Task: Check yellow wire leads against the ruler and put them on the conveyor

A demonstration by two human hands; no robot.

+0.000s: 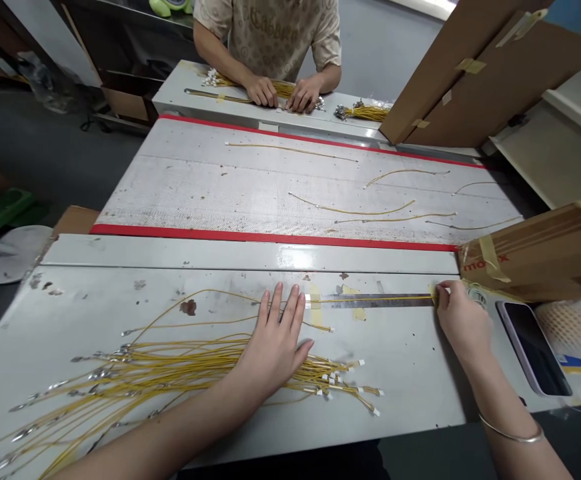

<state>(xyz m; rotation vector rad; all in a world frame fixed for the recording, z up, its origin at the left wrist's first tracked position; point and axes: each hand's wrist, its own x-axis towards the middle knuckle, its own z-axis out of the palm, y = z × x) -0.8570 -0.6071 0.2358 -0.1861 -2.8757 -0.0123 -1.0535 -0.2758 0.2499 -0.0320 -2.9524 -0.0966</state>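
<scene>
My left hand (274, 340) lies flat on the table, fingers stretched out over yellow wires. Its palm covers the middle of a loose bundle of yellow wires (185, 367), with silvery terminals on the left and small white connectors on the right. Beyond its fingertips a single yellow wire (380, 299) runs straight along a dark metal strip, like a ruler (395, 303), taped to the table. At the strip's right end my right hand (463, 320) pinches the end of that wire; the fingertips hide the tip itself.
A conveyor belt (210, 180) with red edges carries several separate yellow wires. Across it, a co-worker's hands (285, 93) handle wires at another table. To my right are a phone (534, 347), a cardboard box (545, 247) and a foam-net bundle (570, 327).
</scene>
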